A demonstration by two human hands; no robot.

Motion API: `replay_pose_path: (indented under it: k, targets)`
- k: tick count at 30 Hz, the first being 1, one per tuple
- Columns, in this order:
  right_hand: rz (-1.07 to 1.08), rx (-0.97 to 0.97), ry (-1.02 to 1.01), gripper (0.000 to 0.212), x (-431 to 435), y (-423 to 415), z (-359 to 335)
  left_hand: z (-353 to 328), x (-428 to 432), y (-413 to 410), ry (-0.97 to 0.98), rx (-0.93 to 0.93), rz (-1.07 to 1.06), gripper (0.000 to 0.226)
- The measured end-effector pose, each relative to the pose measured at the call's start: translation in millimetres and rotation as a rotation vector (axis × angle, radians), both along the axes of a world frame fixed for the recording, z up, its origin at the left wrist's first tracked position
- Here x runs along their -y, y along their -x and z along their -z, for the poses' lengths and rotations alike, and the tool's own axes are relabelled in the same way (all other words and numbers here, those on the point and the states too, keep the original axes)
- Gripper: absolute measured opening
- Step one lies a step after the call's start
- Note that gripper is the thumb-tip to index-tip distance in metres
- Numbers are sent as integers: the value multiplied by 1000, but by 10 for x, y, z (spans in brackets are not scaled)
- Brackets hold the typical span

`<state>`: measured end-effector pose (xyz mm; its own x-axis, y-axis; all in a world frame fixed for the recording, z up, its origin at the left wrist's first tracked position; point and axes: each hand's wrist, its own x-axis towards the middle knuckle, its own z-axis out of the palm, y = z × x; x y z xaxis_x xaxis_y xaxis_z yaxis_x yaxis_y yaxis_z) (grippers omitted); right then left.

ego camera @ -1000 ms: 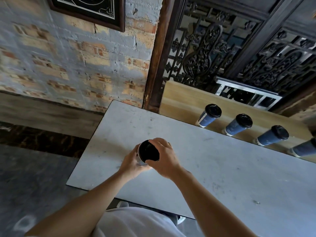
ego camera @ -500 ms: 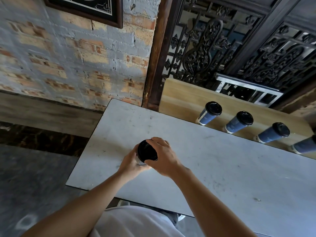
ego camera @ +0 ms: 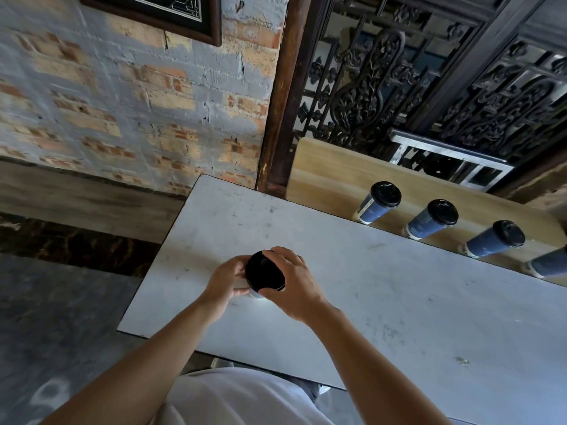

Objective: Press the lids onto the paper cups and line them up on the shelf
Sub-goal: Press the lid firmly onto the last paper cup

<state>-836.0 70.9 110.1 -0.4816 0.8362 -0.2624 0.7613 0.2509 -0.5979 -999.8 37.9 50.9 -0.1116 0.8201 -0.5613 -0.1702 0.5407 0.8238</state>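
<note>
A paper cup stands on the grey table [ego camera: 383, 302], almost wholly hidden under its black lid [ego camera: 264, 272] and my hands. My left hand [ego camera: 225, 279] wraps round the cup's side from the left. My right hand [ego camera: 291, 283] curls over the lid's right rim, with fingers and thumb around its edge. Beyond the table, several blue cups with black lids stand in a row on the wooden shelf [ego camera: 331, 179]: one at the left [ego camera: 376, 204], one beside it [ego camera: 431, 220], a third [ego camera: 494, 237], and another cut off at the right edge [ego camera: 549, 263].
A brick wall with a framed picture [ego camera: 171, 16] rises on the left. A dark wooden post [ego camera: 277, 118] and an ornate black iron grille [ego camera: 429, 87] stand behind the shelf. The table's left edge drops to a grey floor [ego camera: 55, 317].
Both hands and the cup have stayed in place. The lid sits flatter under my right hand than a second ago. The view shifted slightly.
</note>
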Motion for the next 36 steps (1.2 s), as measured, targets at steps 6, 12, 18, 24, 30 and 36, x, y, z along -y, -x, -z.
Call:
replay_pose_path:
  k: [6,12,18,24,30,36]
  targets:
    - [146,-166,79,70,43,-28,78,-51,42,-143,-90,-19,-109,28]
    - [958,-858,487,19,147,-46,267,43,60,-140,-212,-191,-137,22]
    - [1069,-925,556,17,190,2,367,32,-13,-116,-255,-288,-60,23]
    - [1022,-857,602,23,161,12,361,-15,-108,-95,-205,-263,-14,23]
    - [976,-864,665,28,121,5,313,-77,-146,-98,-147,-187,-26,23]
    - [970,-822,598,31,141,14,359,-72,-121,-109,-146,-141,-18,22]
